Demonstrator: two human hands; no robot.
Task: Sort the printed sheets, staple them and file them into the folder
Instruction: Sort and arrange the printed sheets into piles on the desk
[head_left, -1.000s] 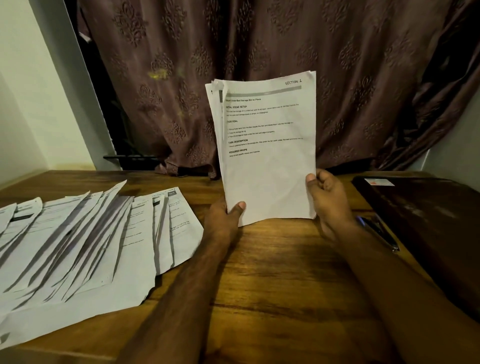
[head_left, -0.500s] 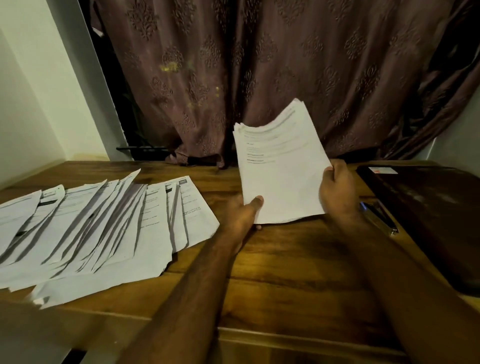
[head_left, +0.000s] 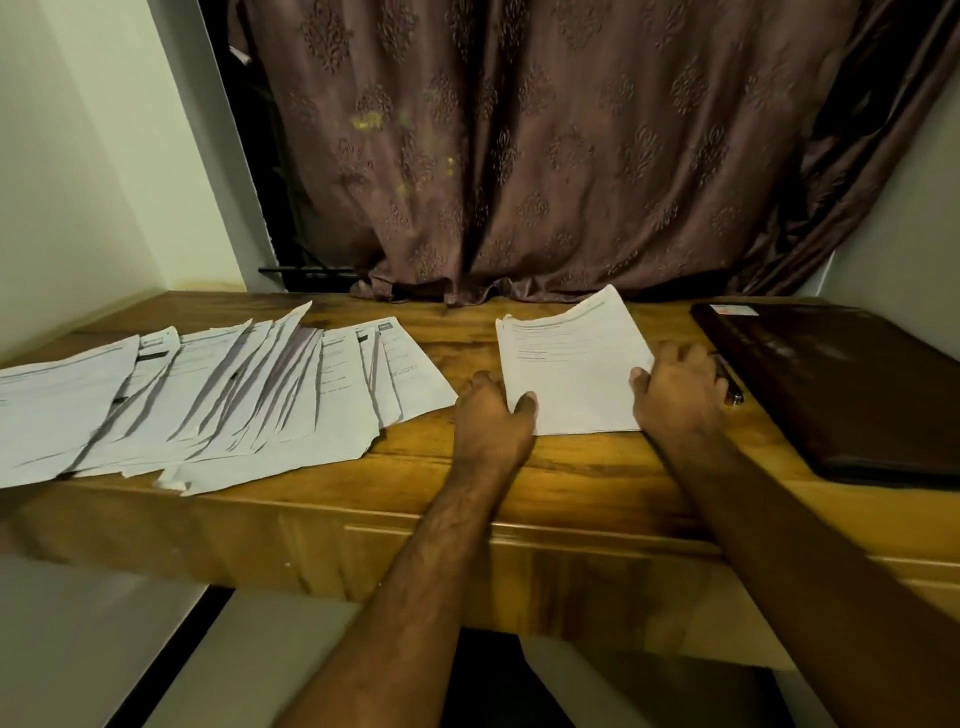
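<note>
I log the dark brown folder (head_left: 852, 389) at 3 o'clock on the wooden desk (head_left: 571, 478): closed, flat, smooth leather-like cover, a pale label at its far corner; its contents are hidden. Just left of it lies a pen (head_left: 727, 382), partly hidden behind the right hand (head_left: 678, 397). The stack of printed sheets (head_left: 571, 374) lies at the desk's centre, its far edge curled upward. The left hand (head_left: 491, 421) pinches the stack's near-left corner, thumb on top. The right hand rests on the right edge with fingers spread; I cannot tell whether it grips. At 9 o'clock a fan of loose printed sheets (head_left: 208, 395) overlaps, thin and white, overhanging the near desk edge. A patterned brown curtain (head_left: 545, 156) hangs at 12 o'clock.
</note>
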